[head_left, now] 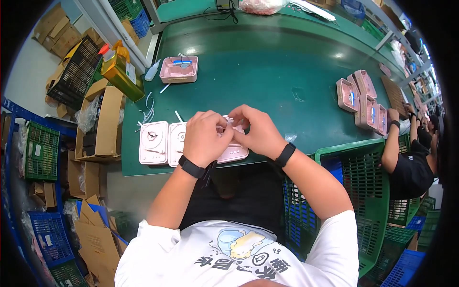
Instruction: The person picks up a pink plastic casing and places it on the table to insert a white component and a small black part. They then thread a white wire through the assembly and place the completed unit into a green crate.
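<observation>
At left, a blue rack (19, 109) is set near a pale wall (31, 79); grey floor (125, 189) is exposed by the green table (267, 71); lamps (426, 49) are lit at right.

A bare left hand (206, 136) and bare right hand (260, 131) bring their fingertips together above a pale-pink plastic panel (233, 154) on a smooth green tabletop (263, 71). From them, an open pink plastic box (179, 78) sits toward ten-thirty, a red-capped golden-green can (120, 75) at ten, a green perforated plastic crate (351, 146) at four.
</observation>
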